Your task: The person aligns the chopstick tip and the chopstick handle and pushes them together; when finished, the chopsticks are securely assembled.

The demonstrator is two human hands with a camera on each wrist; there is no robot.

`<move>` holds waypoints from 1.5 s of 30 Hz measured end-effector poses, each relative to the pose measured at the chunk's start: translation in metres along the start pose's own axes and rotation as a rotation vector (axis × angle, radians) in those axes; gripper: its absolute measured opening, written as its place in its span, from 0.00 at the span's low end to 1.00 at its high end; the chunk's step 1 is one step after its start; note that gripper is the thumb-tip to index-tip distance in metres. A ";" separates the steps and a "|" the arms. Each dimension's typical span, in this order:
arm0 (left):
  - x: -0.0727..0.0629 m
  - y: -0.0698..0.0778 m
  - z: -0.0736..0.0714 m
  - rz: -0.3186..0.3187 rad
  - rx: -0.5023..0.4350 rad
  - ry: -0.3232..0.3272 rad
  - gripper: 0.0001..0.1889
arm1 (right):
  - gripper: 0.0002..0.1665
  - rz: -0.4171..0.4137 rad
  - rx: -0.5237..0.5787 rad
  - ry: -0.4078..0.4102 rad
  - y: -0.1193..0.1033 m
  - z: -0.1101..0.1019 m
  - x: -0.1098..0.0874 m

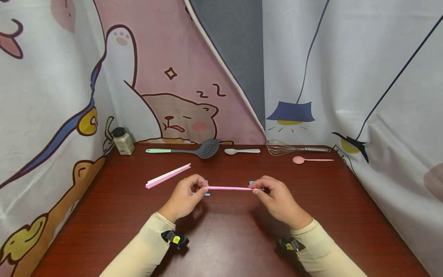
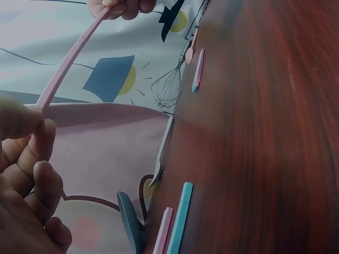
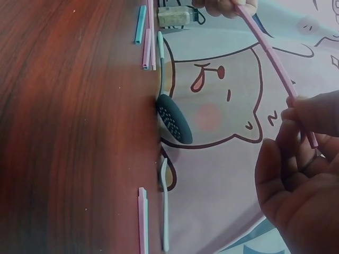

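Observation:
A thin pink stick (image 1: 225,188) spans the gap between both hands, held level above the table in the head view. A small seam shows partway along it. My left hand (image 1: 185,196) pinches its left end between thumb and fingertips. Near the other end, my right hand (image 1: 282,202) pinches it the same way; the right wrist view shows a short tip (image 3: 313,142) poking past the thumb. Blue sticks (image 1: 207,194) lie on the table behind the left hand, mostly hidden by it. More short sticks, pink and blue (image 2: 198,74), lie beyond the right hand.
Pink and whitish sticks (image 1: 167,177) lie left on the table (image 1: 221,238). Along the back are a jar with a black lid (image 1: 123,142), a slotted spoon (image 1: 207,149), a small pale spoon (image 1: 242,151), a whisk (image 1: 297,149) and a pink spoon (image 1: 298,159). Printed curtains (image 1: 238,127) hang behind.

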State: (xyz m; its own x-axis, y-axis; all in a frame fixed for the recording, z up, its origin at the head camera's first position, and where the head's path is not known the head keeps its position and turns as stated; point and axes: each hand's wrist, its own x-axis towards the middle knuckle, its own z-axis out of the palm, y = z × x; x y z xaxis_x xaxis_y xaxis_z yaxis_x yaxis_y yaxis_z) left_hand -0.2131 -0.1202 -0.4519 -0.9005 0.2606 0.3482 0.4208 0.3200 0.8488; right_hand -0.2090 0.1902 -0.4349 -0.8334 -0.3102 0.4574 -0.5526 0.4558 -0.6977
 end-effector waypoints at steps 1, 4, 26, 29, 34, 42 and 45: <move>0.000 0.000 0.000 0.000 -0.001 0.004 0.02 | 0.10 0.007 0.000 0.000 0.000 0.000 0.000; 0.000 -0.001 0.001 0.000 -0.003 0.017 0.01 | 0.09 0.032 -0.016 0.003 0.000 0.000 0.000; 0.000 -0.002 0.005 0.106 -0.021 0.042 0.06 | 0.12 -0.013 0.000 0.092 -0.001 -0.002 0.000; -0.001 -0.003 0.005 0.105 -0.022 0.044 0.06 | 0.12 -0.025 0.015 0.097 0.000 -0.001 -0.001; -0.001 -0.005 0.005 0.097 -0.031 0.057 0.05 | 0.11 -0.016 0.024 0.094 0.001 0.001 0.000; 0.002 -0.013 -0.004 0.061 -0.017 0.048 0.03 | 0.05 0.084 0.013 0.066 0.011 0.001 0.003; 0.004 -0.021 -0.015 0.014 -0.007 0.067 0.02 | 0.03 0.121 0.002 0.065 0.016 -0.001 0.004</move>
State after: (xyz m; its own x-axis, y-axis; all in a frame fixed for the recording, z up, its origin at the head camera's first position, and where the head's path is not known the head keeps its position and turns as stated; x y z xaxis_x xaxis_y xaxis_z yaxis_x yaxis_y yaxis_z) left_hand -0.2272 -0.1396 -0.4626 -0.9000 0.2031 0.3857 0.4328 0.3100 0.8465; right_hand -0.2206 0.1968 -0.4438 -0.8927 -0.1979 0.4048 -0.4481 0.4848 -0.7511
